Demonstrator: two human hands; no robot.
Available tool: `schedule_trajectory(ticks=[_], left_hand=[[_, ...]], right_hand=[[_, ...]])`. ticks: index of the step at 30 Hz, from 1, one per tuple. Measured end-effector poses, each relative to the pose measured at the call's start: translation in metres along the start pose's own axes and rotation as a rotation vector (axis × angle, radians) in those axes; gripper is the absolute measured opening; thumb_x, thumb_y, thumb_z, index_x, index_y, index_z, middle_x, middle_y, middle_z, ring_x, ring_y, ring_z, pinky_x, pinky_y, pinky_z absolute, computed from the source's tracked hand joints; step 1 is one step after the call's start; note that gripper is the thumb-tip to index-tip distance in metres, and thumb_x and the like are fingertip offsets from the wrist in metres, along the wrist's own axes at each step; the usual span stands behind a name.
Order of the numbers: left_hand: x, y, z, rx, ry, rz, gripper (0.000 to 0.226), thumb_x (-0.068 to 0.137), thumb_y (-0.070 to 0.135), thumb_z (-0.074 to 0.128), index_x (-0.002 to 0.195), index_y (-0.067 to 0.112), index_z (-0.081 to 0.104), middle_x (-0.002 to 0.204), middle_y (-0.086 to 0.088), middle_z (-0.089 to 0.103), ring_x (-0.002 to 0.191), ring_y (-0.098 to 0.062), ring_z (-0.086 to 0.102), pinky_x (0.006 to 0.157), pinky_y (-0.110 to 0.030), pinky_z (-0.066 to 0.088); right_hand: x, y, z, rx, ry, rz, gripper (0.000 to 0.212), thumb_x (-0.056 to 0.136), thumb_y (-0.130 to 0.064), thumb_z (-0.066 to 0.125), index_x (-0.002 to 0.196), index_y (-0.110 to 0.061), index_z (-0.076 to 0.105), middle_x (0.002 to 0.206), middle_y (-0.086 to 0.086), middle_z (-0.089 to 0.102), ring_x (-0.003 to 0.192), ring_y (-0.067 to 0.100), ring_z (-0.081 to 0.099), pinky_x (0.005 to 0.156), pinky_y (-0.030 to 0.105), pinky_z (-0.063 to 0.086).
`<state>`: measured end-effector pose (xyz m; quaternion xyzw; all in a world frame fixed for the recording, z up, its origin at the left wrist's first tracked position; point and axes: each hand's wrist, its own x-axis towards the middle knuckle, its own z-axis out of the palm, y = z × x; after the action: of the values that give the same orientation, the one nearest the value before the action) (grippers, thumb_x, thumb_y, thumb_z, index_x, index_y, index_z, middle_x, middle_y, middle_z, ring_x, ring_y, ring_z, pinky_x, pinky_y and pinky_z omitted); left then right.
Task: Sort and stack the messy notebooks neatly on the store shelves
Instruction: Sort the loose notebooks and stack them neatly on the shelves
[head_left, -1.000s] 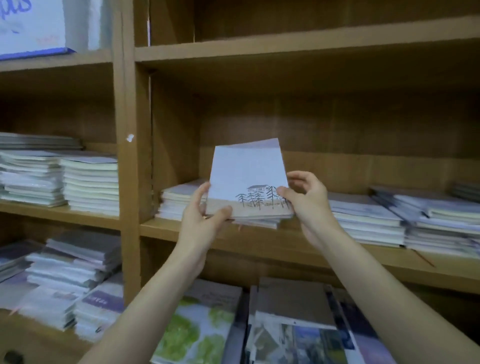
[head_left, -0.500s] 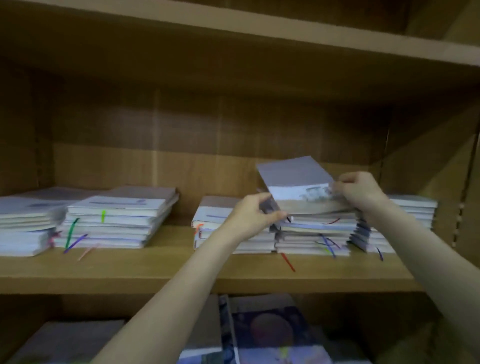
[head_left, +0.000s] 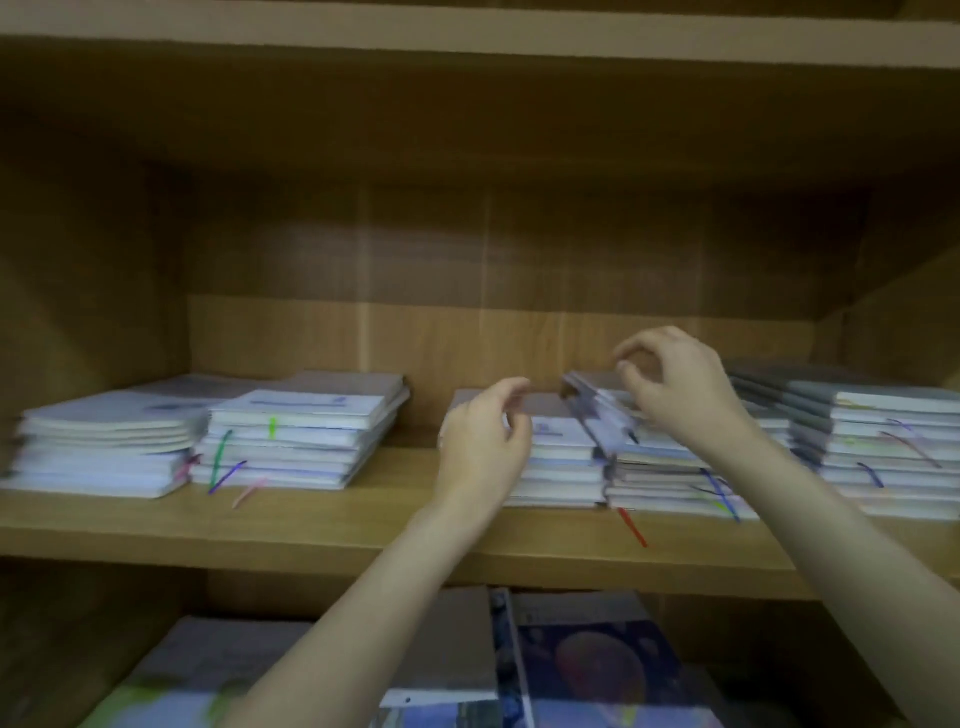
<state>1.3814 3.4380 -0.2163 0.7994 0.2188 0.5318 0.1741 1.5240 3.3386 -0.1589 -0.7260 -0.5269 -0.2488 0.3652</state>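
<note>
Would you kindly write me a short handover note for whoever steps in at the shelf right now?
Left hand: empty, fingers loosely curled in front of the middle stack.
Right hand: empty, fingers pinched just above the tilted notebook on the next stack.
Shelf: five notebook stacks in a row; the picture is blurred.
Done: that notebook lies on its stack, but crooked.
Left: square it up, straighten the uneven stacks, then probably sort the larger books on the shelf below.
</note>
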Motion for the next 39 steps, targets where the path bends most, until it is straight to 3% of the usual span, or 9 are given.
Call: schedule_trajectory(ticks=[5,9,13,17,21,25,31,36,39], left_hand=[[-0.01,-0.06,-0.081,0.207,0.223,0.075,0.041,0.082,0.014,0.042,0.117,0.008,0.062,0.11,-0.004,0.067,0.105,-0.016,0.056,0.096,-0.03,0.037],[-0.022,-0.114,-0.149,0.381,0.223,-0.082,0.043,0.088,0.005,0.051,0.13,0.01,0.049,0.136,-0.005,0.049,0.127,-0.022,0.042,0.108,-0.036,0.029],[-0.037,-0.152,-0.202,0.487,0.268,-0.222,0.048,0.086,0.005,0.055,0.133,0.006,0.044,0.14,-0.009,0.043,0.131,-0.026,0.037,0.108,-0.038,0.028],[-0.052,-0.175,-0.239,0.648,0.215,-0.4,0.05,0.091,0.016,0.05,0.139,0.009,0.036,0.145,-0.007,0.033,0.133,-0.026,0.031,0.111,-0.04,0.026],[-0.062,-0.189,-0.258,0.693,0.092,-0.437,0.054,0.095,0.024,0.046,0.145,0.011,0.031,0.154,-0.009,0.023,0.134,-0.024,0.035,0.106,-0.032,0.032],[-0.067,-0.196,-0.27,0.718,0.035,-0.448,0.05,0.098,0.027,0.036,0.147,0.022,0.03,0.152,-0.015,0.028,0.136,-0.028,0.033,0.109,-0.034,0.029],[-0.068,-0.201,-0.27,0.82,-0.079,-0.417,0.051,0.098,0.03,0.033,0.148,0.031,0.023,0.149,-0.012,0.036,0.139,-0.026,0.028,0.11,-0.037,0.031],[-0.071,-0.199,-0.275,0.838,-0.146,-0.387,0.047,0.099,0.031,0.03,0.146,0.033,0.028,0.152,-0.009,0.031,0.142,-0.024,0.022,0.113,-0.034,0.025],[-0.07,-0.196,-0.279,0.82,-0.189,-0.394,0.047,0.099,0.031,0.03,0.146,0.033,0.027,0.152,-0.01,0.029,0.143,-0.025,0.021,0.113,-0.033,0.023]], right_hand=[[0.012,-0.077,0.056,0.167,-0.146,-0.109,0.02,0.092,-0.017,0.056,0.109,-0.014,0.064,0.112,0.005,0.058,0.108,0.021,0.053,0.083,0.022,0.032],[0.016,-0.133,0.104,0.228,-0.288,-0.202,0.025,0.09,-0.027,0.06,0.114,-0.018,0.06,0.114,0.001,0.052,0.113,0.019,0.05,0.087,0.025,0.037],[0.023,-0.183,0.14,0.223,-0.36,-0.311,0.029,0.088,-0.029,0.063,0.114,-0.017,0.06,0.122,0.004,0.053,0.117,0.019,0.047,0.082,0.02,0.028],[0.03,-0.235,0.168,0.233,-0.424,-0.423,0.035,0.087,-0.037,0.064,0.116,-0.018,0.058,0.123,0.002,0.052,0.119,0.019,0.045,0.087,0.022,0.029],[0.035,-0.278,0.194,0.081,-0.652,-0.553,0.066,0.08,-0.048,0.068,0.134,-0.019,0.045,0.132,0.001,0.044,0.123,0.019,0.042,0.099,0.033,0.04],[0.046,-0.293,0.202,0.055,-0.783,-0.485,0.078,0.078,-0.06,0.062,0.141,-0.02,0.038,0.142,0.0,0.042,0.128,0.019,0.04,0.102,0.034,0.038],[0.041,-0.307,0.215,-0.111,-0.659,-0.476,0.077,0.077,-0.066,0.059,0.137,-0.021,0.042,0.133,0.002,0.052,0.12,0.021,0.048,0.09,0.036,0.041],[0.051,-0.309,0.215,-0.036,-0.753,-0.361,0.077,0.074,-0.062,0.066,0.137,-0.023,0.044,0.139,0.0,0.047,0.126,0.022,0.043,0.099,0.038,0.039],[0.046,-0.308,0.215,0.042,-0.542,-0.369,0.055,0.076,-0.057,0.067,0.116,-0.02,0.058,0.11,0.0,0.061,0.104,0.021,0.057,0.078,0.034,0.046]])
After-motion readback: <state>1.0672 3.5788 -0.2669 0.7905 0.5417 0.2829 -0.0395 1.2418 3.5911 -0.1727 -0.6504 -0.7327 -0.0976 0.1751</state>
